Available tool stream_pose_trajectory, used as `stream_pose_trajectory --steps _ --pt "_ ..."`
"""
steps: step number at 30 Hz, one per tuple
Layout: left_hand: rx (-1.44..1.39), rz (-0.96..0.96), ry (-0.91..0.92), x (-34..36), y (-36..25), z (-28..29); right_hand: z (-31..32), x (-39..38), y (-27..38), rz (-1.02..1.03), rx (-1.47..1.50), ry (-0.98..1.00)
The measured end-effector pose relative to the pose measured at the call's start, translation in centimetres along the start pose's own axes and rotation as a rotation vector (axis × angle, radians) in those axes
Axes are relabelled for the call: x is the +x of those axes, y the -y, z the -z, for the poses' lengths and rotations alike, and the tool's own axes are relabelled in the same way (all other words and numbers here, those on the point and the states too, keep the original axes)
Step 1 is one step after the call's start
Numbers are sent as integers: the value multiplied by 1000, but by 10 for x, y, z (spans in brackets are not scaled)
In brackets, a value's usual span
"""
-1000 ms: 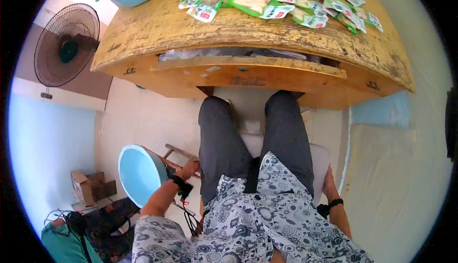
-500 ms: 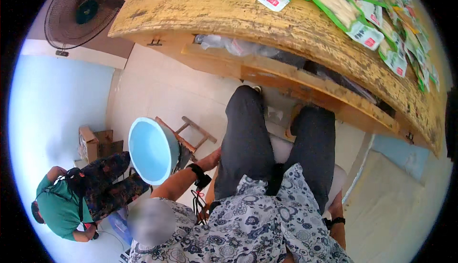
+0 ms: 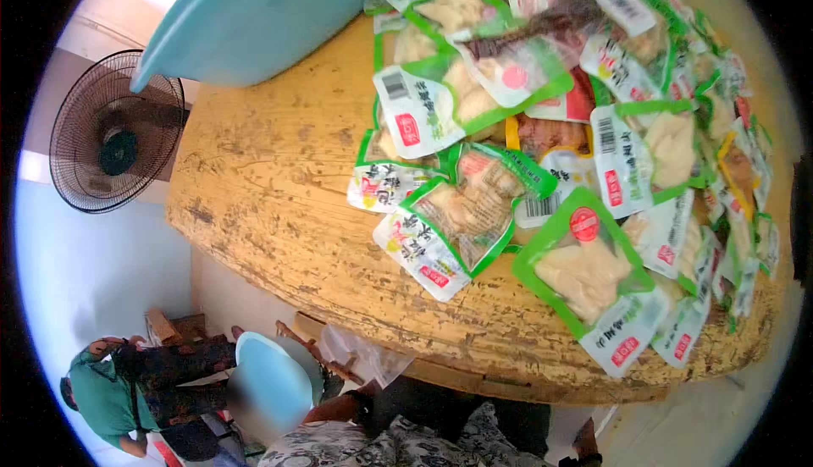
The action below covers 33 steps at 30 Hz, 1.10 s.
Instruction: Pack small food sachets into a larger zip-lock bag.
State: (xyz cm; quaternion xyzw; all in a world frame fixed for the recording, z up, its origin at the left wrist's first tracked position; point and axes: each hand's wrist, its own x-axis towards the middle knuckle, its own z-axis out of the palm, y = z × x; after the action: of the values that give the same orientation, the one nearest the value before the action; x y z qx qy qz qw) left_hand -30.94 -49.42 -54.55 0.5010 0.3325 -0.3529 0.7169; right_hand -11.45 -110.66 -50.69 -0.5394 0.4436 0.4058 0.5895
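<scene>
My left hand (image 3: 370, 388) is low in the view, just under the near edge of the wooden table (image 3: 279, 179). It is beside a clear plastic bag (image 3: 364, 355) that hangs out at that edge; the fingers are hidden. Near the lower rim, my right hand (image 3: 586, 435) hangs below the tabletop, its fingers too small and dark to make out. On the table lies a heap of sealed food pouches with green borders and pale contents. The nearest are one flat pouch (image 3: 584, 268) and another tilted pouch (image 3: 466, 213).
A large blue basin (image 3: 271, 22) stands at the table's far left. Another blue basin (image 3: 271, 378) is on the lower left, by a wooden stool (image 3: 318, 353). Beside it sits a person in a green top (image 3: 106, 386). A black fan (image 3: 114, 141) stands left of the table.
My view has tilted up toward the tabletop, so more pouches and the far basin show. My lap and both hands now appear lower in the picture.
</scene>
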Motion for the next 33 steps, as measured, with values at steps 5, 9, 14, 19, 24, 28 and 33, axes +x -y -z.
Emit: stream_pose_trajectory --steps 5,9,14,19,24,28,33 --pt "36 -19 11 24 23 37 -14 24 -15 126 7 57" --pt "60 -71 36 32 38 57 -24 31 -29 212 -9 117" --pt "105 -128 166 75 34 48 24 61 -34 369 0 64" --pt "84 -105 98 70 47 62 -30 63 -49 356 179 -125" --pt "67 -112 43 66 50 62 -8 53 -54 362 33 19" --pt "55 -70 31 67 33 58 -14 57 -40 156 44 -104" --pt "28 -31 28 55 18 67 -58 52 -1 112 -37 -23"
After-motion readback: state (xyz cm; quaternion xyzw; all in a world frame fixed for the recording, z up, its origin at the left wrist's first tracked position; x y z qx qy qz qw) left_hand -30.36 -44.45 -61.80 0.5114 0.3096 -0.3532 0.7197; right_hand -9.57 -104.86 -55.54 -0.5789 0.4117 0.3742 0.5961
